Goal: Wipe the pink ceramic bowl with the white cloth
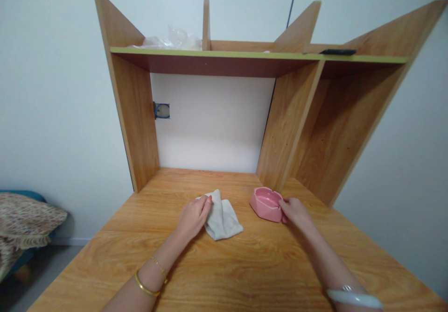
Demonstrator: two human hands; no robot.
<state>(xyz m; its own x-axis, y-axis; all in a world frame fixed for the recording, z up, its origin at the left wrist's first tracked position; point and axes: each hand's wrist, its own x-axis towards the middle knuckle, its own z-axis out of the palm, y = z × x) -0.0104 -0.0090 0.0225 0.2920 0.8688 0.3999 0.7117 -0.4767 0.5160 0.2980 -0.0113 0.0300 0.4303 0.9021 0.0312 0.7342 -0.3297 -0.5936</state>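
Observation:
A light grey cloth (224, 219) lies crumpled on the wooden desk. My left hand (194, 215) is closed on its left edge, the thumb pressed against the fabric. To the right of the cloth is a pink faceted bowl (267, 204) with notches in its rim. My right hand (294, 210) pinches the right side of this bowl, the thumb at the rim and the fingers against the outer wall. The bowl looks upright, with nothing visible inside it.
Around the back of the wooden desk (224, 274) stands a shelf unit (217, 59). Clear plastic (171, 40) and a dark flat object (338, 52) lie on its upper shelf. A chair with a patterned cover (28, 216) is at the far left.

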